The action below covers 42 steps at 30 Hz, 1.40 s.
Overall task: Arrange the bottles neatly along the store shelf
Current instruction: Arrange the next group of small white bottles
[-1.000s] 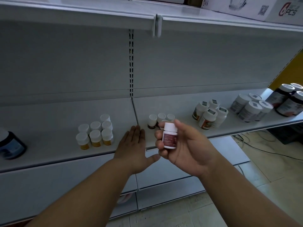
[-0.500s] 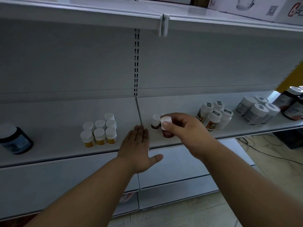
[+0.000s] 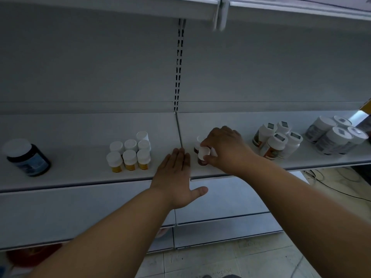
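Two hands reaching: I'm resting my left hand [image 3: 176, 177] flat on the shelf [image 3: 80, 173]; my right hand [image 3: 224, 149] is apparently gripping a white-capped bottle [image 3: 203, 155].

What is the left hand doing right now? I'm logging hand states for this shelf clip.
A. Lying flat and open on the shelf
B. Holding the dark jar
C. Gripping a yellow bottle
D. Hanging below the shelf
A: the left hand lies flat, fingers straight, on the shelf, holding nothing.
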Motion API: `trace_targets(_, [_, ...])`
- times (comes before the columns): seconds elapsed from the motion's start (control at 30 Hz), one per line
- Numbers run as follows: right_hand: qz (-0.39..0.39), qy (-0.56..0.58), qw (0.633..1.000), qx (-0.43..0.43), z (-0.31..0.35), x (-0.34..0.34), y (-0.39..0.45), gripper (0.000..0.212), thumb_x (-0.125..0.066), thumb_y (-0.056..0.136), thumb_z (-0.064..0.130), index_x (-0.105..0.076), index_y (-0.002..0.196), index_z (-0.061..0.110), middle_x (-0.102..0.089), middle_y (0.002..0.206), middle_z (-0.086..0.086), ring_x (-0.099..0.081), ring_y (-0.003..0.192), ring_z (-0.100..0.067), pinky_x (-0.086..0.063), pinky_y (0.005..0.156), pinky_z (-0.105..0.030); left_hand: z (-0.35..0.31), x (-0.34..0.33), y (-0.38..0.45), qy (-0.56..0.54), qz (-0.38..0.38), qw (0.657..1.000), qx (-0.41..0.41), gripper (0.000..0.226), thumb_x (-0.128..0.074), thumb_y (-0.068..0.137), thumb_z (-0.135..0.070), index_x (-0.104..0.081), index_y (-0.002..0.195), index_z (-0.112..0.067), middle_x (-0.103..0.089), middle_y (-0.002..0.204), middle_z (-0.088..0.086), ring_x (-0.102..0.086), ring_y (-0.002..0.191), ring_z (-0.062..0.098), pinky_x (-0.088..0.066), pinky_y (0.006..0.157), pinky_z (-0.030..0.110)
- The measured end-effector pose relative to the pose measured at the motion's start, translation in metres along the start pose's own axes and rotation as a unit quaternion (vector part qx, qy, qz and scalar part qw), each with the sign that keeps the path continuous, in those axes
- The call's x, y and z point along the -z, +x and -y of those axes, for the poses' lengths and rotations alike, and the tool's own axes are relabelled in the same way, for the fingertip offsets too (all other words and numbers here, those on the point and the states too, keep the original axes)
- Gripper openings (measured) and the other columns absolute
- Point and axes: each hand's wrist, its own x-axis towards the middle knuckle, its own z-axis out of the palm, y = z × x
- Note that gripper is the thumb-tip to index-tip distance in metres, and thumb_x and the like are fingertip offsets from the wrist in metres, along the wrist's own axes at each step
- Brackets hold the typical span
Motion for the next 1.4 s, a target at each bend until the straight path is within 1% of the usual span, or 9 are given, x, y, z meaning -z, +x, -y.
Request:
trace_targets(0.27, [-0.061, 0.032, 0.998, -0.007, -0.009, -0.011, -0.008, 0.048, -0.068, 0.079, 0.042, -0.062, 0.122, 0.021, -0.060, 0.113, -0.002, -0.052, 0.103, -0.024, -0.034, 0.082, -0.033, 0.000, -0.002, 0.001, 0.002, -0.003, 1.000, 0.000, 0.112, -0.025, 0.082, -0.085, 0.012, 0.155, -0.010, 0.018, 0.163, 0.010, 0.020, 0.150, 0.023, 0.010, 0.122, 0.039])
trace_targets(0.63, [-0.068, -0.013, 0.995, -0.078, -0.009, -0.014, -0.020, 0.027, -0.059, 0.089, 0.034, -0.061, 0.112, 0.020, -0.063, 0.108, -0.002, -0.049, 0.108, -0.027, -0.032, 0.088, -0.037, 0.001, -0.003, 0.002, 0.003, -0.004, 1.000, 0.000, 0.112, -0.025, 0.081, -0.086, 0.013, 0.155, -0.011, 0.019, 0.163, 0.009, 0.020, 0.149, 0.022, 0.010, 0.122, 0.039])
trace_targets(0.73, [-0.129, 0.101, 0.981, -0.106, -0.009, -0.001, -0.026, 0.026, -0.065, 0.085, 0.026, -0.062, 0.109, 0.017, -0.063, 0.104, -0.002, -0.055, 0.099, -0.026, -0.038, 0.082, -0.034, 0.000, -0.001, 0.001, 0.007, -0.007, 1.000, -0.001, 0.112, -0.026, 0.081, -0.086, 0.011, 0.155, -0.011, 0.016, 0.164, 0.010, 0.018, 0.150, 0.023, 0.009, 0.122, 0.039])
trace_targets(0.8, [-0.147, 0.275, 0.935, -0.167, -0.006, 0.017, -0.036, 0.026, -0.065, 0.087, 0.024, -0.061, 0.113, 0.020, -0.061, 0.104, 0.004, -0.058, 0.094, -0.014, -0.044, 0.079, -0.027, 0.000, 0.000, 0.001, 0.013, -0.008, 1.000, -0.002, 0.111, -0.025, 0.081, -0.086, 0.010, 0.156, -0.010, 0.015, 0.164, 0.010, 0.017, 0.150, 0.024, 0.008, 0.122, 0.039])
trace_targets(0.87, [-0.098, 0.477, 0.847, -0.213, 0.001, 0.031, -0.047, 0.023, -0.064, 0.090, 0.021, -0.061, 0.113, 0.021, -0.066, 0.104, 0.005, -0.064, 0.094, -0.011, -0.051, 0.083, -0.027, 0.000, 0.000, 0.000, 0.017, -0.008, 1.000, -0.002, 0.111, -0.025, 0.081, -0.086, 0.010, 0.156, -0.010, 0.015, 0.164, 0.011, 0.016, 0.150, 0.024, 0.008, 0.122, 0.039])
trace_targets(1.03, [-0.065, 0.863, 0.459, -0.201, 0.023, 0.037, -0.059, 0.033, -0.065, 0.077, 0.012, -0.065, 0.107, -0.002, -0.070, 0.101, -0.016, -0.068, 0.089, -0.024, -0.057, 0.075, -0.031, -0.001, 0.000, 0.000, 0.018, -0.012, 1.000, 0.000, 0.111, -0.025, 0.082, -0.086, 0.011, 0.155, -0.010, 0.016, 0.164, 0.010, 0.017, 0.150, 0.024, 0.009, 0.122, 0.038])
trace_targets(1.1, [-0.045, 0.909, 0.362, -0.199, 0.028, 0.032, -0.063, 0.038, -0.084, 0.064, 0.021, -0.073, 0.095, 0.002, -0.070, 0.099, -0.015, -0.067, 0.086, -0.021, -0.052, 0.063, -0.026, -0.001, 0.000, 0.000, 0.019, -0.013, 1.000, 0.000, 0.112, -0.024, 0.081, -0.086, 0.011, 0.155, -0.010, 0.016, 0.164, 0.010, 0.018, 0.150, 0.024, 0.010, 0.122, 0.038])
trace_targets(1.2, [-0.002, 0.932, 0.314, -0.181, 0.029, 0.026, -0.068, 0.051, -0.094, 0.052, 0.026, -0.072, 0.094, 0.006, -0.067, 0.094, -0.013, -0.065, 0.081, -0.022, -0.048, 0.060, -0.027, -0.001, 0.000, -0.001, 0.015, -0.009, 1.000, 0.002, 0.111, -0.024, 0.082, -0.086, 0.012, 0.155, -0.011, 0.017, 0.164, 0.010, 0.018, 0.150, 0.023, 0.010, 0.122, 0.038])
trace_targets(1.4, [0.062, 0.945, 0.299, -0.116, 0.037, 0.031, -0.072, 0.035, -0.066, 0.085, 0.040, -0.057, 0.099, 0.008, -0.054, 0.081, -0.008, -0.053, 0.063, -0.016, -0.041, 0.057, -0.027, -0.003, 0.001, -0.001, 0.015, -0.011, 1.000, 0.006, 0.112, -0.026, 0.081, -0.086, 0.011, 0.155, -0.011, 0.015, 0.164, 0.010, 0.017, 0.150, 0.024, 0.007, 0.122, 0.039])
